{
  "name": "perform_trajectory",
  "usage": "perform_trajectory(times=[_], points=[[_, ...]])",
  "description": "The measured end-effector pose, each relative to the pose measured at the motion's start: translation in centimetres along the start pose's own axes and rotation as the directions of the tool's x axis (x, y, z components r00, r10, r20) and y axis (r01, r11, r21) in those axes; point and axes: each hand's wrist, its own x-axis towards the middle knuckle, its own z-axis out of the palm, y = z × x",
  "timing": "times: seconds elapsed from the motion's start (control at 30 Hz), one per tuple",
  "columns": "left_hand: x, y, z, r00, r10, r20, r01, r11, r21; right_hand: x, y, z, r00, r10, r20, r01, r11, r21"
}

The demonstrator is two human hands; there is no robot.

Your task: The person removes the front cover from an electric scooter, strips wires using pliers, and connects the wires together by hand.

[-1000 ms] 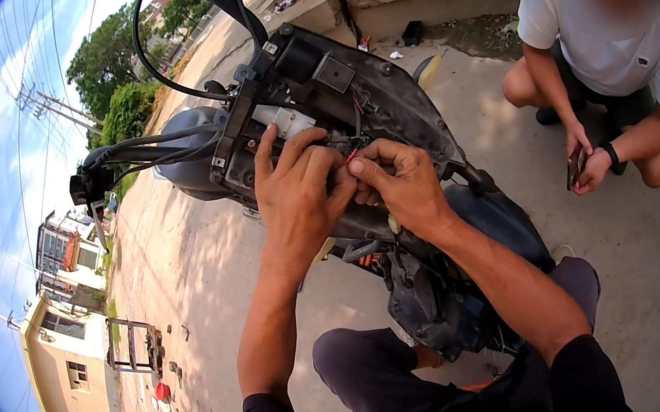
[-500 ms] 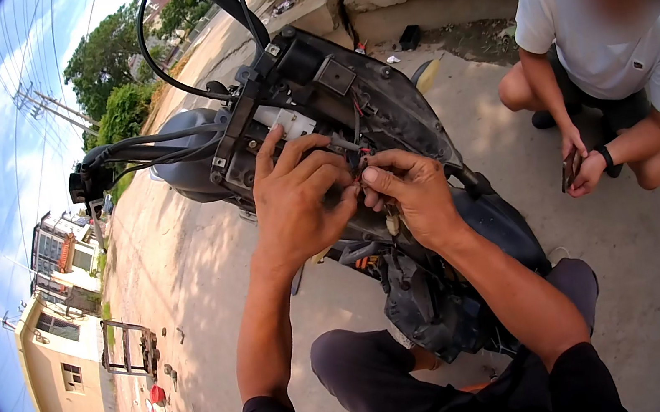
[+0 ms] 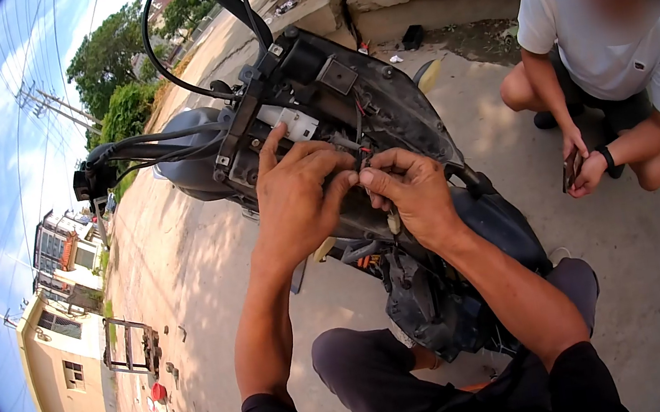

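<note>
A motor scooter lies before me with its dark front housing (image 3: 409,110) opened and its wiring exposed. Thin dark and red wires (image 3: 364,149) come down from the housing to my fingertips. My left hand (image 3: 303,197) pinches thumb against fingers at these wires, its index finger stretched up towards a white plastic part (image 3: 300,124). Facing it, my right hand (image 3: 413,194) grips a wire between thumb and curled fingers. The two thumb tips almost meet, and the wire ends are mostly hidden. A pale connector (image 3: 393,222) hangs just under my right hand.
Black cables and the handlebar (image 3: 145,148) reach out to the left. A person in a white shirt (image 3: 602,41) crouches at the right, holding a phone (image 3: 572,169). Behind stands a concrete kerb (image 3: 437,5). A metal frame (image 3: 129,345) and scattered parts lie on the left ground.
My left thumb and fingers have closed together and come nearer to my right fingertips. The right hand has hardly moved. The crouching person stays in place.
</note>
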Motion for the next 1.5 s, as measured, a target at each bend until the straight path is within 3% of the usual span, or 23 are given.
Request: perform_trajectory(times=[0.63, 0.8, 1.0, 1.23, 1.5], points=[[0.3, 0.0, 0.2, 0.999, -0.050, 0.018, 0.051, 0.998, -0.025, -0.6, 0.4, 0.5, 1.000, 0.007, -0.022, -0.009, 0.995, -0.098], [0.2, 0.0, 0.3, 0.998, -0.061, 0.001, 0.061, 0.998, -0.021, -0.8, 0.5, 1.2, 1.000, 0.024, -0.010, -0.025, 0.999, -0.033], [0.7, 0.7, 0.9, 0.968, -0.244, -0.066, 0.240, 0.969, -0.060, -1.1, 1.1, 1.2, 0.996, -0.015, -0.085, 0.020, 0.999, 0.050], [0.3, 0.1, 1.1, 0.970, -0.203, -0.136, 0.190, 0.977, -0.100, -1.4, 0.7, -0.1, 0.998, -0.057, -0.008, 0.057, 0.998, -0.032], [0.0, -0.1, 2.4, 0.927, -0.155, -0.341, 0.147, 0.988, -0.049, -1.5, 0.3, -0.6, 0.998, -0.057, -0.026, 0.059, 0.997, 0.055]])
